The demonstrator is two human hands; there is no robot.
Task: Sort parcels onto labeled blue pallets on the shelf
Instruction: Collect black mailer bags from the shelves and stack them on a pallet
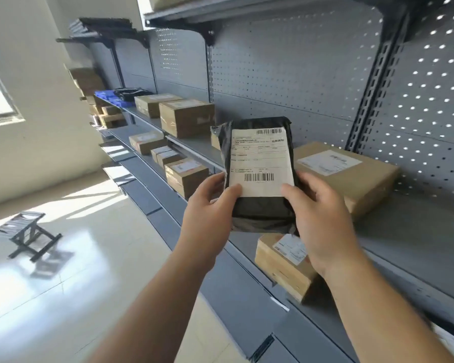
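A black plastic parcel (260, 208) with a white shipping label facing me is held upright in front of the grey shelf (417, 231). My left hand (210, 205) grips its lower left edge, thumb on the label. My right hand (317, 216) grips its lower right edge, thumb on the label too. Blue pallets (108, 96) lie far down the shelf at the left end.
Brown cardboard boxes stand on the shelf: a flat one (351, 176) just right of the parcel, two (186, 117) further left, several on the lower level (185, 175), one (283, 265) below my right hand. A folding stool (29, 234) stands on the tiled floor.
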